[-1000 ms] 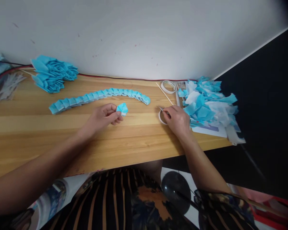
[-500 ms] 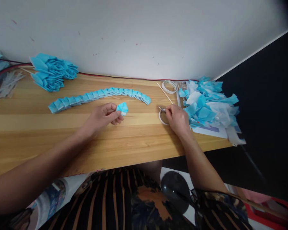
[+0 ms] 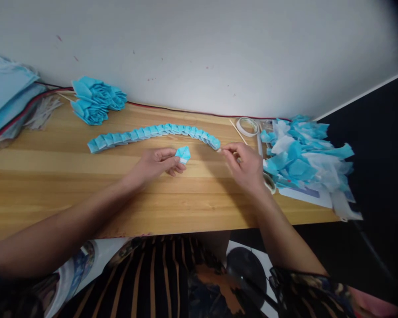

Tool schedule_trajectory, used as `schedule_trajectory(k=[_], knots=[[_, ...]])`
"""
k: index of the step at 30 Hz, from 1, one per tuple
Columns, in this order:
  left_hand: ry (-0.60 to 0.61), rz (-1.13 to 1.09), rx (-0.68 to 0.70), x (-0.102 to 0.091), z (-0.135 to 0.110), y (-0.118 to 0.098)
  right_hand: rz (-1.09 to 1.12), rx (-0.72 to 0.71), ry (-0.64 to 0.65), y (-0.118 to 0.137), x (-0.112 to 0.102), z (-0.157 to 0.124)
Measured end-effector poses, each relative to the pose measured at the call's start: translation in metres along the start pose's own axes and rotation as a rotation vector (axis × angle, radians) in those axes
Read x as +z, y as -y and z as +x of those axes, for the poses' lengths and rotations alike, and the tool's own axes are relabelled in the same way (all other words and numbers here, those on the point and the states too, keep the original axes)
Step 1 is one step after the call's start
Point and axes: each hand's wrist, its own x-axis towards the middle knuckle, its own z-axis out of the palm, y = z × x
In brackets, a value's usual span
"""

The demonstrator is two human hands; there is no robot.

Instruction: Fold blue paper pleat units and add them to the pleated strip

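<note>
My left hand [image 3: 159,163] pinches a small folded blue petal [image 3: 183,153] with a white strip along its lower edge, held above the wooden table. The fingers of my right hand [image 3: 245,165] are pinched round a small pale scrap, perhaps a bit of tape, near the right end of the row of folded petals [image 3: 149,132]. That row curves across the table behind both hands, its blue pieces overlapping. Partly hidden by my right wrist is a tape roll [image 3: 269,183].
A second tape roll [image 3: 248,126] lies by a thin wooden stick [image 3: 238,131]. At right is a heap of blue and white fabric pieces [image 3: 305,154]. Blue fabric roses [image 3: 97,99], white strips [image 3: 44,112] and blue sheets [image 3: 8,90] are at left. The table's front edge [image 3: 185,232] is near me.
My right hand has moved from the tape roll towards the row's right end, with the pale scrap in its fingers. My left hand still holds the petal. The view has shifted somewhat left.
</note>
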Motion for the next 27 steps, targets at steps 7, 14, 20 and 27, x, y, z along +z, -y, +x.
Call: schedule_trajectory(k=[7, 14, 20, 27], knots=[[0.01, -0.047, -0.005, -0.004, 0.001, -0.003, 0.057, -0.433, 0.003, 0.042, 0.034, 0.029], [0.036, -0.104, -0.061, -0.004, 0.0, -0.008, 0.03, -0.455, -0.007, 0.039, 0.052, 0.024], [0.038, -0.107, -0.088, -0.002, -0.001, -0.011, -0.023, -0.486, -0.012, 0.036, 0.051, 0.021], [0.033, -0.114, -0.102, 0.0, -0.003, -0.013, -0.135, -0.71, -0.194, 0.036, 0.056, 0.022]])
